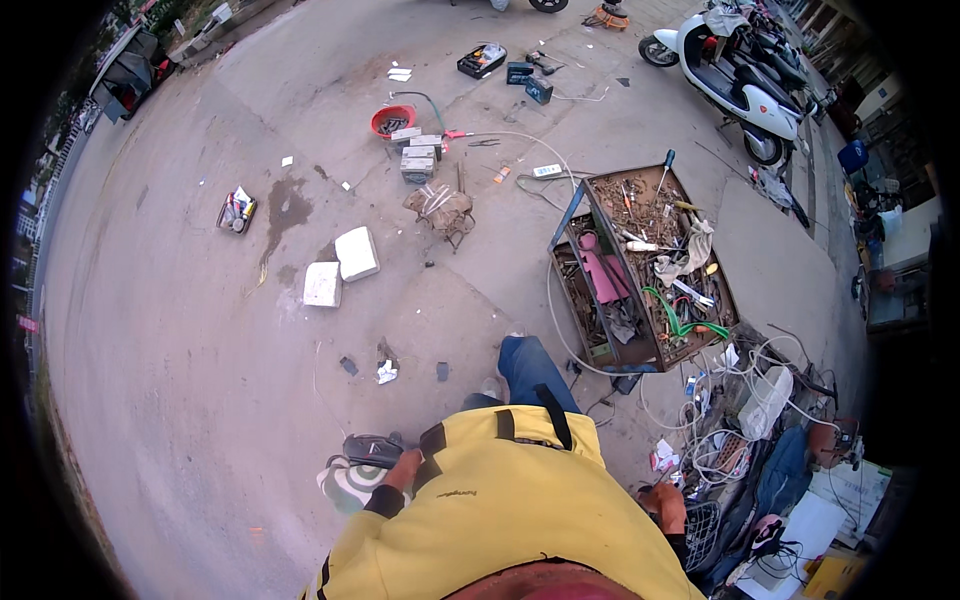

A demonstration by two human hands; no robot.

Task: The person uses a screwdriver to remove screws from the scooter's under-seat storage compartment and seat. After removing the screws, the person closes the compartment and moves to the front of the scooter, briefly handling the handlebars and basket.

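My left hand is at the lower left, its fingers curled at the edge of a black boxy plastic case. Below the case lies a white and green patterned cloth. To the right of my yellow top, my right hand is low beside a wire basket; its fingers look curled, and what they may hold is hidden. In front of me to the right stands an open metal toolbox, filled with loose hardware, a screwdriver, a green strap and a grey rag.
Ahead lie two white blocks, a small low stool, grey batteries and a red bowl. A pale hose curves past the toolbox. Tangled cables lie at right; a white scooter stands far right.
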